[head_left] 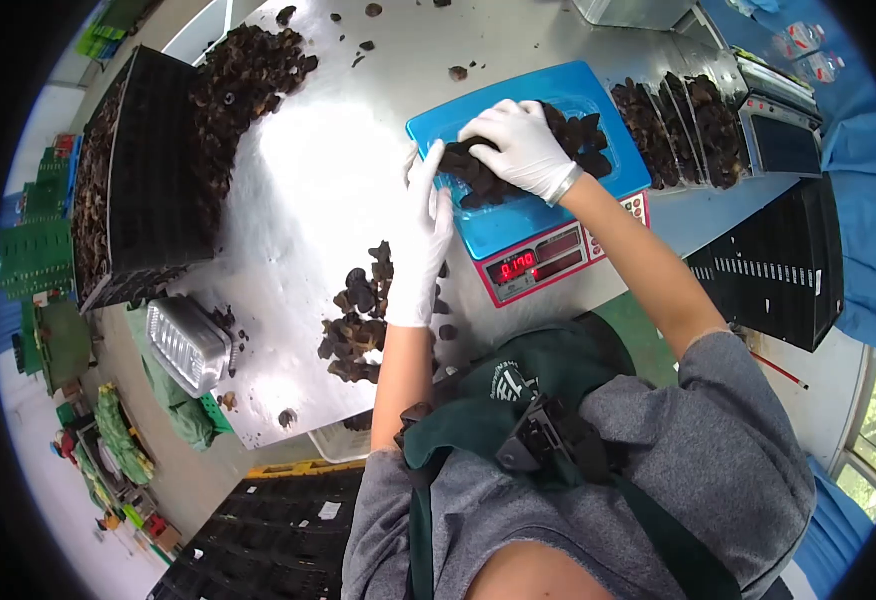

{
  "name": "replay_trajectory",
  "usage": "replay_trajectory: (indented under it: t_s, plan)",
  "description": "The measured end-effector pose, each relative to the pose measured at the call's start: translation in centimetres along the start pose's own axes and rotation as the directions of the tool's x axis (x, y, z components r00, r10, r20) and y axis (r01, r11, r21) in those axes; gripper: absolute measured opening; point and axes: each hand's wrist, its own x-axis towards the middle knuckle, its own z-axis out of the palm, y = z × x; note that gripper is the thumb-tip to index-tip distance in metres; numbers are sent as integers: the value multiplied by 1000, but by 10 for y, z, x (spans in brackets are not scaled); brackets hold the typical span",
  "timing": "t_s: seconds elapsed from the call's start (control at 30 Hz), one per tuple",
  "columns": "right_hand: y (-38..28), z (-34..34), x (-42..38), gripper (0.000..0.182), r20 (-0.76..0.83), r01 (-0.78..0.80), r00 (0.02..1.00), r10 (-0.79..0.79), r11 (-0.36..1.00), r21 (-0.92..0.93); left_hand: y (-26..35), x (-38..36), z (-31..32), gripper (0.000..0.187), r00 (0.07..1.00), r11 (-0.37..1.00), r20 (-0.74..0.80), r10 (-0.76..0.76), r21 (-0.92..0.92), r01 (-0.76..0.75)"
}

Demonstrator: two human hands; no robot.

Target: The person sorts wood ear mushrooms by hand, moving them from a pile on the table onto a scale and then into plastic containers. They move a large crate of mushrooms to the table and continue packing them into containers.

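Head view: right hand point(521, 148), white-gloved, palm down on dark mushroom-like pieces point(483, 180) in a clear tray point(533, 200). Left hand point(428, 215), also gloved, at the left edge of the blue platform point(478, 240). Scale point(548, 262) beneath; red display point(516, 265) lit (digits appear to read 0.170). Filled trays point(678, 135) side by side, right of scale. Heap point(243, 105) beside black crate point(158, 165); stacked empty trays point(190, 345) at table's point(293, 215) near left edge.
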Motion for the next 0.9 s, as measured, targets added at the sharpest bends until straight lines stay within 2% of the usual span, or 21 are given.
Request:
replay_trajectory:
  t_s: [0.03, 0.07, 0.13, 0.17, 0.27, 0.3, 0.4, 0.43, 0.57, 0.6, 0.63, 0.7, 0.73, 0.77, 0.83, 0.9]
  plan:
    - [5, -4, -1, 13, 10, -40, 999, 40, 999, -1, -1, 8, 3, 35, 999, 998, 28, 34, 59, -36]
    - [8, -9, -4, 9, -47, -97, 994, 99, 994, 44, -8, 9, 6, 32, 1000, 1000, 24, 5, 14, -5]
    - [13, -18, -16, 9, -53, -198, 978, 204, 975, 104, -23, 7, 11, 24, 998, 996, 28, -54, -74, 56]
    - [16, -21, -22, 7, -80, -178, 978, 195, 966, 185, -22, 3, 12, 14, 992, 986, 36, -125, -106, 128]
    - [22, -27, -32, 10, -133, -181, 965, 228, 939, 293, -22, -3, 12, 15, 992, 982, 52, -111, -151, 118]
    - [19, -34, -34, 12, -126, -122, 978, 164, 950, 288, -17, -2, 11, 16, 998, 994, 11, -58, -94, 59]
    - [20, -41, -37, 14, -242, -28, 966, 92, 966, 255, -20, -6, 16, 17, 995, 972, -46, -88, -224, 76]
    - [23, -42, -38, 17, -262, -38, 958, 115, 959, 282, -18, -6, 15, 17, 997, 972, -56, -61, -230, 47]
    - [24, -51, -39, 14, -156, -162, 939, 305, 797, 581, 1, 1, 9, 21, 992, 975, -111, 56, -210, -78]
    - [21, -55, -39, 14, -114, -192, 939, 324, 771, 607, 8, 3, 7, 23, 988, 975, -128, 86, -191, -110]
    - [17, -59, -38, 15, -72, -221, 938, 340, 743, 631, 15, 7, 4, 26, 972, 974, -159, 174, -121, -194]
    - [12, -65, -36, 15, 22, -297, 922, 387, 668, 682, 19, 7, -1, 28, 932, 941, -202, 300, -95, -324]
    - [13, -65, -33, 16, 1, -288, 936, 351, 765, 576, 20, 5, -3, 29, 906, 919, -221, 362, -79, -386]
    - [14, -64, -31, 17, -14, -272, 950, 313, 846, 458, 20, 0, -5, 32, 917, 915, -227, 328, -165, -368]
    - [19, -58, -29, 21, -33, -198, 977, 212, 951, 238, 25, -2, -9, 36, 906, 899, -255, 338, -198, -391]
    - [19, -49, -29, 21, -88, -201, 970, 228, 948, 248, 30, -1, -12, 36, 899, 891, -283, 333, -217, -399]
